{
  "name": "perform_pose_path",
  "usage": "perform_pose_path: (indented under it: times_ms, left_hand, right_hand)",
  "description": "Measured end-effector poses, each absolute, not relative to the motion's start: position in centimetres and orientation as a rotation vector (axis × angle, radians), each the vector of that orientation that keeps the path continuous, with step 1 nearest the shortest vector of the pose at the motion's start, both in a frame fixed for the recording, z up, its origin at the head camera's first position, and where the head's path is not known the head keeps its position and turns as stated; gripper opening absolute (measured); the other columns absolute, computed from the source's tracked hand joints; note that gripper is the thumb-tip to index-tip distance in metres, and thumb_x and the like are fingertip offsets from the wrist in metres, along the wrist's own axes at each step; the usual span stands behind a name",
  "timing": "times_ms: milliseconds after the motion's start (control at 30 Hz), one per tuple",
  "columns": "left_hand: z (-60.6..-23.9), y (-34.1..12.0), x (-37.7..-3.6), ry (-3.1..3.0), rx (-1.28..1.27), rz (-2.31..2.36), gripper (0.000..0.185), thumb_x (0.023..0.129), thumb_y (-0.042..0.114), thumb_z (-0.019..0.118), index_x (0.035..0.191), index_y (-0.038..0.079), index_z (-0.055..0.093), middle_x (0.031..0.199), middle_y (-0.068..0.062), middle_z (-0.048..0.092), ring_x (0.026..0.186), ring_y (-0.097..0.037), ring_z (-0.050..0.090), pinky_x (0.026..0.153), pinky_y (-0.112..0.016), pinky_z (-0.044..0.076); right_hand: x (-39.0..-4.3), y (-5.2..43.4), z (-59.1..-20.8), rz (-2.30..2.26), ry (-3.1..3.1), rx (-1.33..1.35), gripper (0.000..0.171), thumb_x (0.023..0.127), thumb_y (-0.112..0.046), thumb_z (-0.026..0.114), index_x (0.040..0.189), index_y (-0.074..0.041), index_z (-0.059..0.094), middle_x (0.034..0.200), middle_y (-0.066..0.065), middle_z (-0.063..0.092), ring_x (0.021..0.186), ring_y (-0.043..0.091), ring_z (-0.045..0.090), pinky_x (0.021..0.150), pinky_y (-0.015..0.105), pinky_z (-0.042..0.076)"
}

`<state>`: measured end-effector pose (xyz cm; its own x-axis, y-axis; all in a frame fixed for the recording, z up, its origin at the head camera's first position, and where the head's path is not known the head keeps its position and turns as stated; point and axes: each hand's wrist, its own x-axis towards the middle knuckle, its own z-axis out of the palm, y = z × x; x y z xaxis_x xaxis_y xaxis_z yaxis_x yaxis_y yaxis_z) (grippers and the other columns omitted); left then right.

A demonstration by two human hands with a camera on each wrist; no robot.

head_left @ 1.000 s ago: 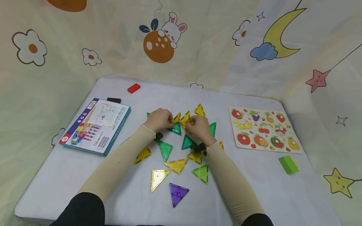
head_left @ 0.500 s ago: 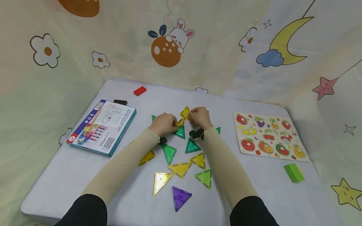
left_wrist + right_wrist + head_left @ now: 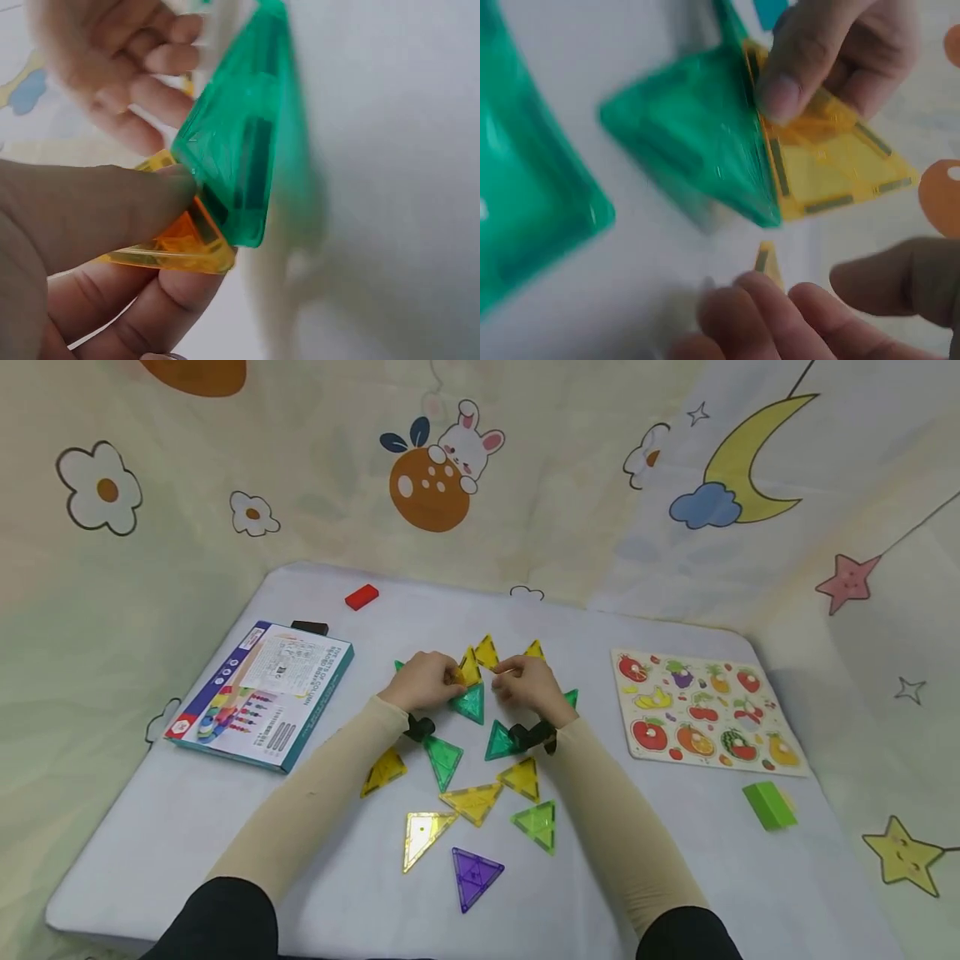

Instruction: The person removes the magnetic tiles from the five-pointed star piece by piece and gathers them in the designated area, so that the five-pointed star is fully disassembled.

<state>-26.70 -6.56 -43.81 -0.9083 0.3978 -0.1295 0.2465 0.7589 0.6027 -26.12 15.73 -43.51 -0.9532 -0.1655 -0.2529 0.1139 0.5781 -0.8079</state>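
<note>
On the table, the left hand pinches a yellow triangle tile that stands joined along one edge to a green triangle tile, a little above the table's centre. The left wrist view shows what the head view does not: the thumb lies on top of the yellow tile and curled fingers sit beneath it, with the green tile tilted up against it. The right hand is at 3 o'clock of that pair, its fingers curled near a second yellow tile; the right wrist view shows only a sliver of yellow at the fingertips, so I cannot tell whether they grip it.

Loose triangles lie at 6 o'clock of the hands, among them a purple triangle. A toy box, closed, lies at 9 o'clock. A fruit puzzle board, pieces seated in its slots, lies at 3 o'clock, with a green block at its 6 o'clock. A red block sits at 11 o'clock.
</note>
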Motion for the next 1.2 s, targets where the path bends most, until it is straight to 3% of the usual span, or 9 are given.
perform_pose_path:
  times_ms: [200,500,700,933,1200]
  left_hand:
    - [-42.9,-6.9,-26.5,2.611,0.488,1.029,0.024,0.097,0.032,0.073,0.101,0.009,0.074,0.094,-0.006,0.074,0.078,-0.019,0.056,0.068,-0.028,0.044]
    - [-42.4,-7.3,-27.6,2.581,0.44,1.067,0.03,0.101,0.032,0.069,0.122,0.011,0.072,0.109,-0.006,0.072,0.095,-0.024,0.057,0.079,-0.033,0.047]
    - [-42.0,-8.0,-29.0,2.688,0.246,1.083,0.035,0.101,0.031,0.068,0.129,0.01,0.068,0.115,-0.01,0.07,0.101,-0.027,0.059,0.089,-0.038,0.051]
    - [-43.0,-8.2,-31.2,2.747,0.066,0.977,0.04,0.098,0.029,0.071,0.133,0.011,0.065,0.112,-0.01,0.073,0.098,-0.028,0.064,0.087,-0.039,0.051]
    - [-43.6,-7.8,-32.0,2.901,0.032,0.653,0.038,0.1,0.025,0.064,0.135,0.008,0.064,0.125,-0.015,0.072,0.105,-0.032,0.064,0.092,-0.048,0.056]
  right_hand:
    - [-25.3,15.7,-44.2,-1.39,2.323,-0.193,0.038,0.1,-0.02,0.068,0.133,-0.001,0.063,0.113,0.021,0.077,0.079,0.022,0.075,0.074,0.035,0.063]
    - [-24.7,15.9,-44.0,-1.378,2.41,-0.18,0.02,0.102,-0.023,0.067,0.109,-0.004,0.069,0.087,0.013,0.076,0.072,0.019,0.07,0.066,0.029,0.056]
    - [-24.3,16.0,-43.6,-1.319,2.462,-0.104,0.025,0.099,-0.024,0.072,0.113,-0.004,0.071,0.091,0.009,0.077,0.069,0.013,0.068,0.066,0.024,0.054]
    - [-23.9,15.5,-43.8,-1.242,2.477,-0.188,0.03,0.098,-0.023,0.073,0.12,-0.002,0.071,0.087,0.01,0.077,0.067,0.015,0.066,0.065,0.025,0.053]
    - [-23.7,15.0,-43.7,-1.171,2.509,-0.272,0.03,0.096,-0.023,0.074,0.12,-0.005,0.072,0.089,0.008,0.079,0.063,0.018,0.068,0.062,0.027,0.054]
